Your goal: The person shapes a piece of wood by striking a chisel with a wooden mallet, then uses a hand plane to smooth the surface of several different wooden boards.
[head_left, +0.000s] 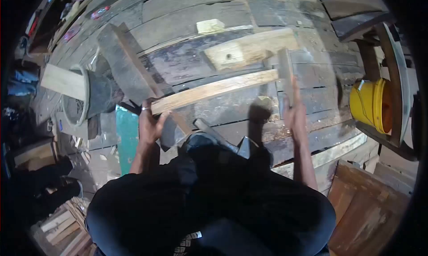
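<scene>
A long pale wooden strip [214, 92] lies slanted across the middle. My left hand [149, 122], with a ring on one finger, grips its left end. At the strip's right end, my right hand [295, 115] is closed on a short flat wooden piece [285, 71], held crosswise against the strip. Behind the strip lies a broad pale board [249, 49] with a dark knot. A dark thick plank [127, 62] is beyond my left hand, and a brown block [178, 129] sits just below the strip's left end. A hammer-like tool [216, 133] lies near my knees.
Worn planks [312, 71] form the floor. A dark bucket [99, 93] with a board across it stands left, beside a green board [127, 140]. The yellow bucket [369, 105] is at the right, above a brown panel [368, 207]. Wood pieces [62, 227] are stacked lower left.
</scene>
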Motion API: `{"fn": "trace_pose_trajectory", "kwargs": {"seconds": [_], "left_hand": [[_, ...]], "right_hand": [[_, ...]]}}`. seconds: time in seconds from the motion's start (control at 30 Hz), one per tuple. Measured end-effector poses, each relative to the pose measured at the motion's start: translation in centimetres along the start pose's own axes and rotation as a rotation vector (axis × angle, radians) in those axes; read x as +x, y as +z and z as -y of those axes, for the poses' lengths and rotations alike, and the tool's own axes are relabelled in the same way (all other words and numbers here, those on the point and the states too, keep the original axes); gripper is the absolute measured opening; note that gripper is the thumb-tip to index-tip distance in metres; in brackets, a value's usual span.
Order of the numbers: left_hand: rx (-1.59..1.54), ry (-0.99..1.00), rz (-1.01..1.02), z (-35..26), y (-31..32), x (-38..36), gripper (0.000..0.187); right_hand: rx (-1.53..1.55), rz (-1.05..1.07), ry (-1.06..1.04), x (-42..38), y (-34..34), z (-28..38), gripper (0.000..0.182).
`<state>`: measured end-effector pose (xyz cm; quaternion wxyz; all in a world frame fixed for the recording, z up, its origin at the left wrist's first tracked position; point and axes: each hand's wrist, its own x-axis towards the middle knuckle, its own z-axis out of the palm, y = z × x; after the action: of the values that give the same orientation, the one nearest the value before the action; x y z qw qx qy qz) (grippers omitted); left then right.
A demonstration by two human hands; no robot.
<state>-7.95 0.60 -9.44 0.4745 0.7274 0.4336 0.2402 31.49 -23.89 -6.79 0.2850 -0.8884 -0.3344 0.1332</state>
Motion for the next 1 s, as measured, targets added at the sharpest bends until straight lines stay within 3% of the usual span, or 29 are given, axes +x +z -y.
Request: {"fn": "trace_pose_trajectory", "kwargs": {"seconds": [0.03, 0.07, 0.13, 0.17, 0.2, 0.27, 0.3, 0.4, 0.5, 0.67, 0.73, 0.77, 0.8, 0.83, 0.87, 0.93, 0.97, 1.0], "left_hand": [[-0.024, -0.005, 0.003, 0.1, 0.1, 0.0, 0.055], [-0.044, -0.008, 0.005, 0.0, 0.0, 0.1, 0.056], [0.091, -0.052, 0.028, 0.4, -0.6, 0.2, 0.058], [0.075, -0.061, 0.041, -0.2, -0.6, 0.3, 0.058], [0.062, -0.073, 0.053, -0.8, -0.8, 0.2, 0.059], [0.127, -0.036, 0.064, -0.2, -1.1, 0.2, 0.058], [0.181, 0.006, 0.055, 0.0, -1.1, 0.3, 0.058], [0.193, 0.000, 0.031, -0.1, -0.8, 0.2, 0.058], [0.147, -0.054, 0.002, -0.2, -0.4, 0.0, 0.060], [0.162, -0.067, 0.053, -0.8, -0.8, 0.2, 0.059], [0.186, -0.026, 0.049, 0.4, -1.3, 0.1, 0.060], [0.201, -0.019, 0.047, 0.4, -1.2, 0.2, 0.060], [0.213, -0.017, 0.045, 0.2, -1.1, 0.2, 0.060], [0.181, -0.038, 0.040, -0.1, -0.9, 0.1, 0.060], [0.173, -0.039, 0.033, 0.0, -0.7, 0.1, 0.060], [0.163, 0.038, -0.012, 0.4, -0.2, -0.1, 0.060], [0.094, -0.029, -0.023, 1.1, -0.1, -0.2, 0.059], [0.092, -0.028, -0.018, 0.7, 0.0, -0.1, 0.059]], "right_hand": [[0.030, 0.073, 0.014, -0.8, 0.2, 1.8, 0.086], [-0.014, 0.309, 0.125, -1.3, -0.6, 6.0, 0.086], [0.071, 0.273, -0.140, -4.3, 2.4, 8.5, 0.083], [0.090, 0.362, -0.278, -5.2, 3.1, 8.3, 0.080], [-0.013, 0.406, -0.264, -5.3, 2.7, 9.4, 0.078], [-0.036, 0.324, -0.237, -4.0, 3.0, 7.5, 0.079], [-0.049, 0.318, -0.126, -3.1, 1.9, 6.7, 0.076], [0.005, 0.084, 0.012, 0.4, -0.1, 2.2, 0.079], [0.135, 0.165, 0.123, 0.3, -1.0, 3.5, 0.079], [0.023, 0.425, -0.305, -5.2, 1.9, 9.2, 0.075], [-0.023, 0.395, -0.259, -4.2, 2.0, 7.0, 0.074], [0.032, 0.251, -0.212, -3.3, 1.4, 6.2, 0.071], [-0.014, 0.349, 0.107, -1.8, -1.0, 6.3, 0.070], [-0.029, 0.197, 0.058, -0.6, -0.9, 2.6, 0.072], [-0.037, 0.197, 0.051, 0.3, -0.4, 0.3, 0.072], [0.012, -0.126, -0.170, 1.4, -0.6, -0.9, 0.075], [0.076, 0.005, -0.062, 0.6, 0.0, -1.1, 0.076], [0.115, 0.239, 0.087, -0.7, -1.2, 3.5, 0.076]]}}
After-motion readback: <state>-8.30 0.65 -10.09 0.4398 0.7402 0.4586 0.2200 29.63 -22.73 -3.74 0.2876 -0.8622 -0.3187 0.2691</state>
